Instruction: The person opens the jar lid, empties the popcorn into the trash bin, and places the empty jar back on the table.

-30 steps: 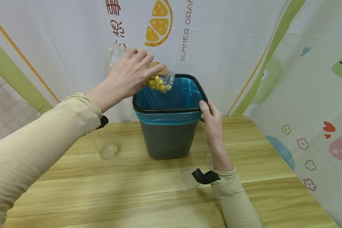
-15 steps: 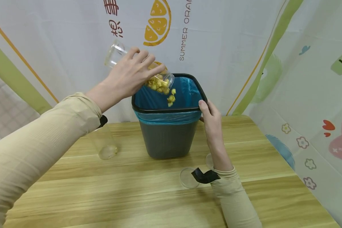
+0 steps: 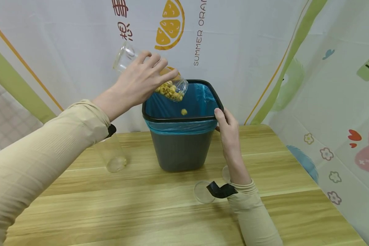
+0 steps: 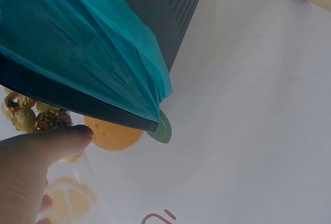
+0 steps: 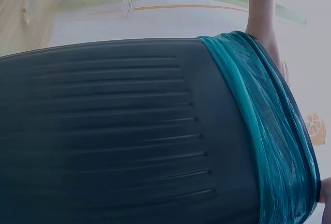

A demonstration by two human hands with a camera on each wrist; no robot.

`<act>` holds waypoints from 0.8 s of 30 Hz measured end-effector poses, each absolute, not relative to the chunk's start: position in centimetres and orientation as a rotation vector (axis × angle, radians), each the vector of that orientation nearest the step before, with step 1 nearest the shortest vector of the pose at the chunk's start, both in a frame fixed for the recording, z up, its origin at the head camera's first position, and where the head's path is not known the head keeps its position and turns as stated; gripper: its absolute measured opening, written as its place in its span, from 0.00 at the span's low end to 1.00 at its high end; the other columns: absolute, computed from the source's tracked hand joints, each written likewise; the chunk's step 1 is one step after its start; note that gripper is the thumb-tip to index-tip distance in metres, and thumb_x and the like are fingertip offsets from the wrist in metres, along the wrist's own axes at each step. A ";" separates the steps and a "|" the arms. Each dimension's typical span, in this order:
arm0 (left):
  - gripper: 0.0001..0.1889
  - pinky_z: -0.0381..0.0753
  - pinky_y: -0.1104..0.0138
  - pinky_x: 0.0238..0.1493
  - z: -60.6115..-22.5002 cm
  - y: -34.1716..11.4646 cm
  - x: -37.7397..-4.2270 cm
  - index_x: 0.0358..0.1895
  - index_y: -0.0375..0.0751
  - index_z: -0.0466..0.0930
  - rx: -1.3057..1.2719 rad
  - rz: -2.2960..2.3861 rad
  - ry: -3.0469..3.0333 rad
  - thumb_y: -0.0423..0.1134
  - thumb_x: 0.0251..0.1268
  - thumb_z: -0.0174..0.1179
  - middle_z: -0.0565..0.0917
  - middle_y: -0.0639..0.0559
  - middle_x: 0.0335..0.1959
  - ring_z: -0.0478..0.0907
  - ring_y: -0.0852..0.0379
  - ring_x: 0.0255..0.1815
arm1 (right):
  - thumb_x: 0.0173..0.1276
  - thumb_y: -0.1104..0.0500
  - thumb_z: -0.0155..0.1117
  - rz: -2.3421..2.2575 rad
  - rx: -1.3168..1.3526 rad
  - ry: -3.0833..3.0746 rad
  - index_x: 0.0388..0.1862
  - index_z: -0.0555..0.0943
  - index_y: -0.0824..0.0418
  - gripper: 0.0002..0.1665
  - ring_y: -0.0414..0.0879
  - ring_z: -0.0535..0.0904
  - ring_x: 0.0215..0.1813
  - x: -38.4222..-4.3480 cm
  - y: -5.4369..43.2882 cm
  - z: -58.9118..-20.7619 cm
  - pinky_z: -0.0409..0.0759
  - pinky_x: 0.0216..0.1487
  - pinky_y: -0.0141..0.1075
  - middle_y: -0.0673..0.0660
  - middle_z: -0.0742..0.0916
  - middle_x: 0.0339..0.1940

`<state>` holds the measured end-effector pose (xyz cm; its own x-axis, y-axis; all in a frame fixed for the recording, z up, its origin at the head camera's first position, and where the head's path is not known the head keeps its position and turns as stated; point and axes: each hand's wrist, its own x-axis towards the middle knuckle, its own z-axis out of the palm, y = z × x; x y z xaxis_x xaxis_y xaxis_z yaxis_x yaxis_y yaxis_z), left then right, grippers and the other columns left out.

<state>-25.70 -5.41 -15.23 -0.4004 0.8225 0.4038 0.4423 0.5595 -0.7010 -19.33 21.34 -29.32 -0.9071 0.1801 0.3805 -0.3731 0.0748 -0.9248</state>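
My left hand grips a clear jar, tipped so that its mouth slopes down over the bin's opening. Yellow popcorn lies inside near the mouth, and one loose piece is in the air below it. In the left wrist view the thumb lies against the jar beside the popcorn. The dark grey trash bin stands on the table, lined with a blue bag folded under its black rim. My right hand holds the rim at the right corner, thumb on top; its other fingers are mostly hidden.
Another clear jar stands on the wooden table, partly behind the left sleeve. A clear round lid lies near the right wrist, with a second clear disc partly covered by it. A printed curtain hangs behind.
Popcorn has tumbled out of the jar into the bin; fewer falling pieces show now than half a second ago. The jar's base has risen slightly. The right hand stays on the rim.
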 end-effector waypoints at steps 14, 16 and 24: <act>0.40 0.67 0.47 0.72 -14.9 -5.0 -25.6 0.71 0.46 0.65 -1.016 0.735 -2.000 0.25 0.54 0.69 0.74 0.37 0.57 0.69 0.37 0.63 | 0.78 0.39 0.54 1.893 0.189 -1.968 0.63 0.79 0.58 0.29 0.47 0.77 0.61 -19.3 21.3 -29.4 0.77 0.67 0.58 0.54 0.83 0.59; 0.40 0.67 0.48 0.72 -14.8 -4.9 -25.7 0.71 0.46 0.65 -1.023 0.744 -1.991 0.26 0.53 0.69 0.75 0.37 0.57 0.69 0.37 0.63 | 0.78 0.39 0.54 1.894 0.187 -1.967 0.63 0.79 0.58 0.29 0.47 0.77 0.61 -19.3 21.3 -29.4 0.77 0.67 0.58 0.54 0.83 0.59; 0.39 0.65 0.49 0.75 -14.4 -4.5 -25.8 0.70 0.46 0.65 -1.046 0.816 -1.925 0.28 0.54 0.71 0.76 0.38 0.59 0.69 0.39 0.62 | 0.78 0.38 0.54 1.893 0.196 -1.962 0.63 0.80 0.56 0.29 0.46 0.77 0.62 -19.3 21.4 -29.4 0.77 0.67 0.57 0.54 0.83 0.59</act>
<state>-25.83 -4.46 -14.44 -0.3549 0.8753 0.3285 0.3728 0.4547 -0.8089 -19.35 21.36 -29.39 -0.9080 0.1762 0.3801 -0.3735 0.0704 -0.9249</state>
